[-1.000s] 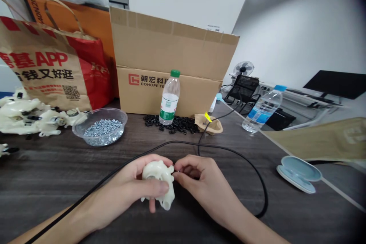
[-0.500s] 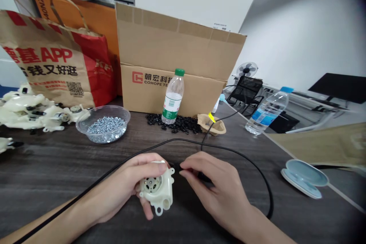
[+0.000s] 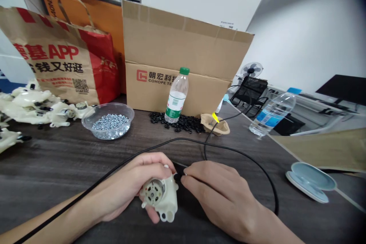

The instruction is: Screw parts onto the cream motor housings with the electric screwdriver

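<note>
My left hand (image 3: 143, 183) is wrapped round a cream plastic motor housing (image 3: 171, 194), thumb on top. A round metal motor (image 3: 154, 192) in the housing faces me, and two tube-like openings are at its lower edge. At the housing's right side is a small black piece (image 3: 177, 177), right in front of my right fingertips. Thumb and forefinger of my right hand (image 3: 225, 194) are pinched together there, with a tiny shiny bit between them that is too small to name. The housing's far side is hidden.
A clear bowl of screws (image 3: 110, 126) stands left, near a pile of cream housings (image 3: 37, 106). Behind are a green-capped bottle (image 3: 176, 97), black plastic pieces (image 3: 188, 124) and a cardboard tray (image 3: 219, 127). A black cable (image 3: 228, 148) loops across the table and over my left forearm.
The housing has turned slightly in my left hand, with the motor facing me more. My right fingertips are lower and nearer the housing's side. The view has shifted slightly.
</note>
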`<state>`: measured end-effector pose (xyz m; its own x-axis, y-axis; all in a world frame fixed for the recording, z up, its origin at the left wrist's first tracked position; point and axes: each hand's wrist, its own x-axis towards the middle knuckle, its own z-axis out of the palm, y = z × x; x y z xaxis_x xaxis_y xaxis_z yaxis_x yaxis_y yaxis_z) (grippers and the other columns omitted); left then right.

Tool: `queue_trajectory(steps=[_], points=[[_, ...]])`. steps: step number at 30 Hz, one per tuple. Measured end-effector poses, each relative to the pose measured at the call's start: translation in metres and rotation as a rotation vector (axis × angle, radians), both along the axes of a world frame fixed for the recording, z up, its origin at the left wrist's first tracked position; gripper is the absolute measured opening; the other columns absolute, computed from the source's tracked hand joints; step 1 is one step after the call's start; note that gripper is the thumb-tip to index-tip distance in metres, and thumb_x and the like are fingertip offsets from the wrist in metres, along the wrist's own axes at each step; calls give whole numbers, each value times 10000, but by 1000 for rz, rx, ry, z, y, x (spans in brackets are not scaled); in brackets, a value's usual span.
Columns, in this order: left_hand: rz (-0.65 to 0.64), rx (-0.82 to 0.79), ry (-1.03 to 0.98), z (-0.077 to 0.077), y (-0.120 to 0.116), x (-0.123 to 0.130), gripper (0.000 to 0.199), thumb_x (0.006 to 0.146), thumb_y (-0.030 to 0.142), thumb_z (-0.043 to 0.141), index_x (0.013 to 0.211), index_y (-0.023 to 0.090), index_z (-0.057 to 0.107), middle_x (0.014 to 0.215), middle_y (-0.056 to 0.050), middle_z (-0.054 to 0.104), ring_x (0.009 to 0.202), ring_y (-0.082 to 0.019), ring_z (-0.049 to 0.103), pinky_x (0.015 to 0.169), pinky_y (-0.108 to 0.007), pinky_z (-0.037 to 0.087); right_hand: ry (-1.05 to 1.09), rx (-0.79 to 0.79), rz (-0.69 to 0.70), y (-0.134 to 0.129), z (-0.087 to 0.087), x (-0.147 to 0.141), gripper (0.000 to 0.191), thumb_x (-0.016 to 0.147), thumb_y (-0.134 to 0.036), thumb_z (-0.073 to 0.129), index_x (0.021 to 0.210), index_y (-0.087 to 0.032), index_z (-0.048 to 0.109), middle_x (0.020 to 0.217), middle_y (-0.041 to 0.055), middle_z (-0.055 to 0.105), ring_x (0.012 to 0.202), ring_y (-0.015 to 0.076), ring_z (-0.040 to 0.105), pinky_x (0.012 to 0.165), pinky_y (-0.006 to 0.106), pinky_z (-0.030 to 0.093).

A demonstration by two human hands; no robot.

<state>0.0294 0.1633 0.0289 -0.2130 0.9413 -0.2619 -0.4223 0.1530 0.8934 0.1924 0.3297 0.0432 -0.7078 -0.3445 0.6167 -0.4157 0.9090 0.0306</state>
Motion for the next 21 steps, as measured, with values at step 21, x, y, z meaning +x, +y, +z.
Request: queue_trajectory(steps=[21], points=[[-11,-61,367,2,-4,10,189,889,374,640,949,216,725,740,10,622,618,-127,567,514,-194,414,-12,-57,-22,-9,-1,1,265,1002,-8,450,1062,-99,692,975,87,706,866,175,638,773,280,524]])
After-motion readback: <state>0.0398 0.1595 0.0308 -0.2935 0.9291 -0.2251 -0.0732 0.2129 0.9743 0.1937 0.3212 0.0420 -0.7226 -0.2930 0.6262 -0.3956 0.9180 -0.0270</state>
